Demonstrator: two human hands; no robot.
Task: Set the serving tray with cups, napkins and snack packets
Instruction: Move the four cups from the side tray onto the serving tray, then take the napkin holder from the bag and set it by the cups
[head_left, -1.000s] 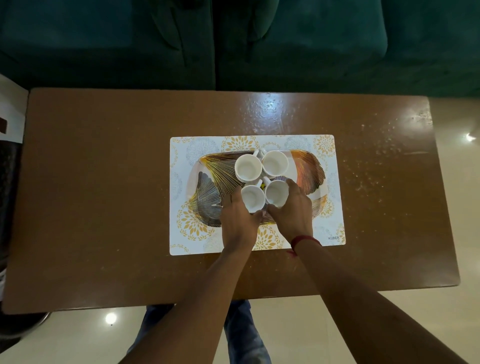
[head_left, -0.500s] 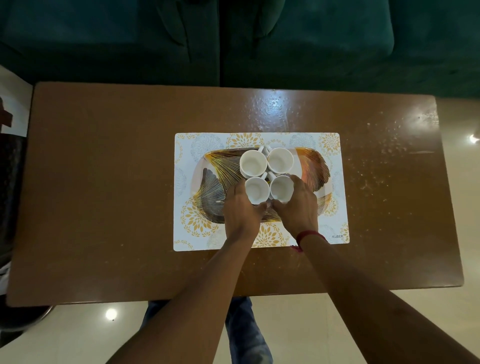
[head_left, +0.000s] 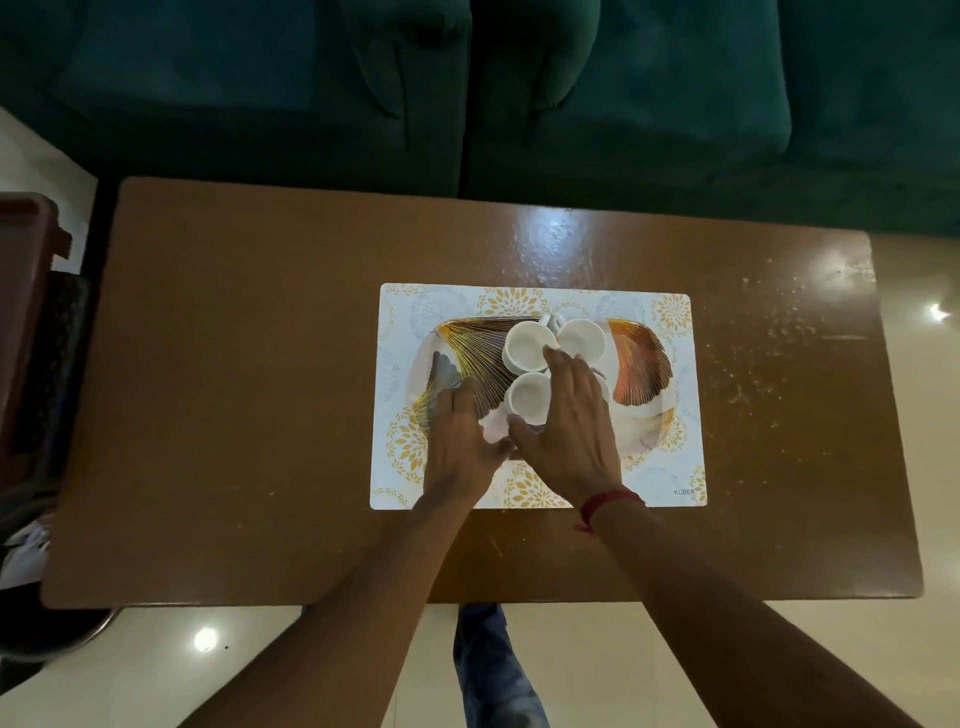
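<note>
A serving tray (head_left: 638, 358) with a gold leaf pattern lies on a floral placemat (head_left: 685, 415). White cups stand bunched at its middle: a far-left cup (head_left: 525, 344), a far-right cup (head_left: 583, 339) and a near-left cup (head_left: 530, 397). A fourth, near-right cup is almost wholly hidden under my right hand (head_left: 569, 421), whose straight fingers reach over it to the far-left cup's rim. My left hand (head_left: 457, 436) lies flat on the tray's near-left part, beside the near-left cup, holding nothing. No napkins or snack packets are in view.
The placemat sits right of centre on a brown wooden table (head_left: 234, 389). A dark green sofa (head_left: 623, 104) runs along the table's far side. Dark brown furniture (head_left: 31, 312) stands at the left edge.
Both hands have come off the two near cups. My left hand slid left onto the tray, and my right hand spread out over the near-right cup. The view shifted slightly.
</note>
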